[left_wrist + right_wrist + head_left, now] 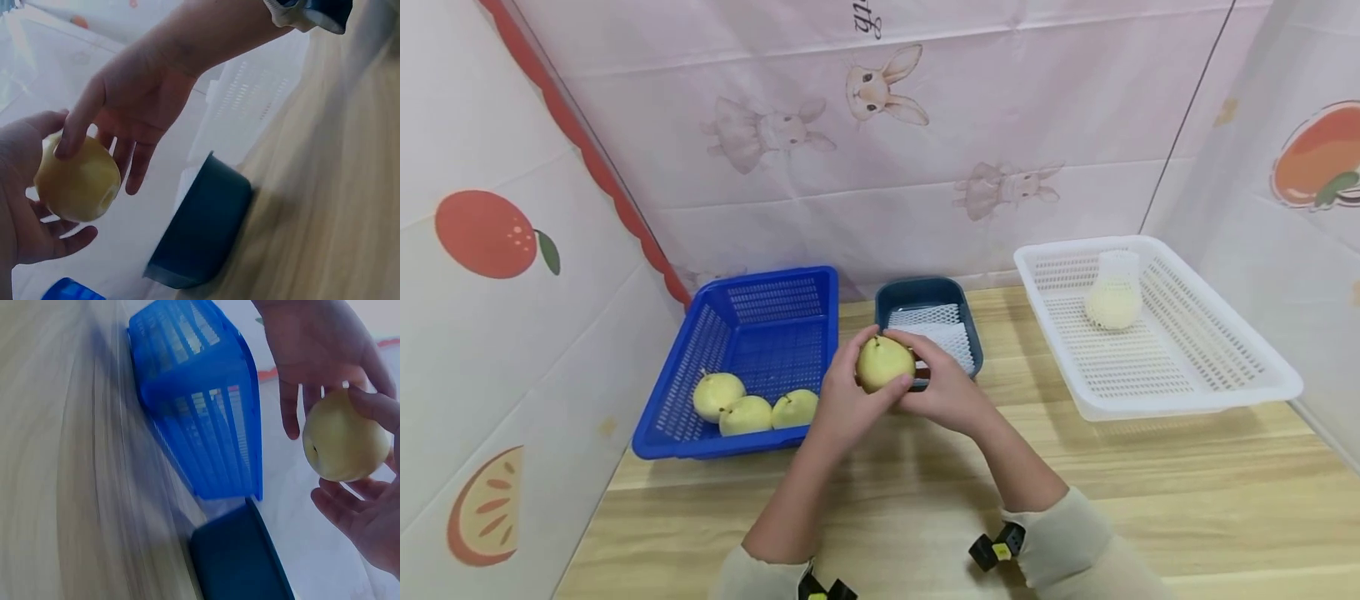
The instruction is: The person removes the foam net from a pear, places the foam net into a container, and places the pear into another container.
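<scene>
A yellow-green pear (885, 364) is held up between both hands, its stem pointing upward in the head view. My left hand (848, 398) grips it from the left, and my right hand (951, 390) curls round its other side. Both wrist views show the pear raised above the table, thumbs and fingers about it. Just behind the hands stands a dark teal box (972, 333) with white foam nets (947, 336) in it, partly hidden by the right hand. The blue basket (775, 337) to the left holds three more pears (718, 397) near its front edge.
On the right, a white basket (1180, 358) contains a pear in a white foam net (1114, 302). Everything stands on a wood-grain table (917, 508). Printed sheets (910, 150) form walls behind and at both sides.
</scene>
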Demonstrator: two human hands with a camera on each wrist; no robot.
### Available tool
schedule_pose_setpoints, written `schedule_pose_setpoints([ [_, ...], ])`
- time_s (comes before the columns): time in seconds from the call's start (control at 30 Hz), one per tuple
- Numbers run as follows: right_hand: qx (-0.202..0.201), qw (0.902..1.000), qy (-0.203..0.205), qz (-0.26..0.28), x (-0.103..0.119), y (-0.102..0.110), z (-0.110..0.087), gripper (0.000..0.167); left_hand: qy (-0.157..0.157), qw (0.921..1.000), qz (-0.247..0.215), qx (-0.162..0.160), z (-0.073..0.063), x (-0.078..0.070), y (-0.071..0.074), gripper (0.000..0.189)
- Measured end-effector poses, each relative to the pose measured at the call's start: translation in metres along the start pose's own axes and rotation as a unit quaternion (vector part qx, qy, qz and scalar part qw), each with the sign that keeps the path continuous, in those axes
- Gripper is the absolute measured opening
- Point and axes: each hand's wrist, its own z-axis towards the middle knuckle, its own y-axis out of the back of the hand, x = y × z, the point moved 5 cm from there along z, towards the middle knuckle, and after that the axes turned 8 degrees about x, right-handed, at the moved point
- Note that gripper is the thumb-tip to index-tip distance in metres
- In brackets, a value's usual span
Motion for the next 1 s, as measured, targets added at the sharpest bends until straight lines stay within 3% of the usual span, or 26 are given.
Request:
schedule_pose_setpoints([
  [0.17, -0.021, 0.9997, 0.007, 0.008, 0.008, -0.009, 0.006, 0.076, 0.007, 0.9999, 0.007, -0.003, 0.003, -0.003, 0.012, 0.071],
  [0.3, -0.017, 0.9988, 0.01, 0.046, 0.012, -0.017, 0.01, 0.082, -0.003, 0.9999, 0.009, -0.007, 0.003, -0.006, 0.027, 0.067],
  [0.4, -0.003, 0.9981, -0.003, 0.062, 0.009, -0.025, 0.013, 0.084, 0.0, 0.9997, 0.019, -0.014, 0.004, -0.009, 0.045, 0.068],
  [0.5, 0.022, 0.9988, -0.01, 0.042, 0.005, -0.04, 0.014, 0.082, 0.015, 0.9991, 0.03, -0.027, 0.007, -0.007, 0.072, 0.07],
  [0.63, 0.072, 0.997, -0.009, -0.027, 0.003, -0.062, 0.014, 0.078, 0.048, 0.9965, 0.056, -0.039, 0.015, 0.009, 0.109, 0.076],
  [0.73, 0.115, 0.9888, -0.007, -0.095, 0.003, -0.076, 0.012, 0.067, 0.086, 0.991, 0.099, -0.027, 0.022, 0.028, 0.129, 0.083],
  [0.87, 0.144, 0.9775, -0.009, -0.155, 0.004, -0.086, 0.009, 0.055, 0.135, 0.9791, 0.152, 0.017, 0.027, 0.051, 0.142, 0.089],
  [1.0, 0.144, 0.9762, -0.013, -0.162, 0.003, -0.09, 0.009, 0.05, 0.162, 0.9651, 0.196, 0.062, 0.031, 0.072, 0.145, 0.085],
])
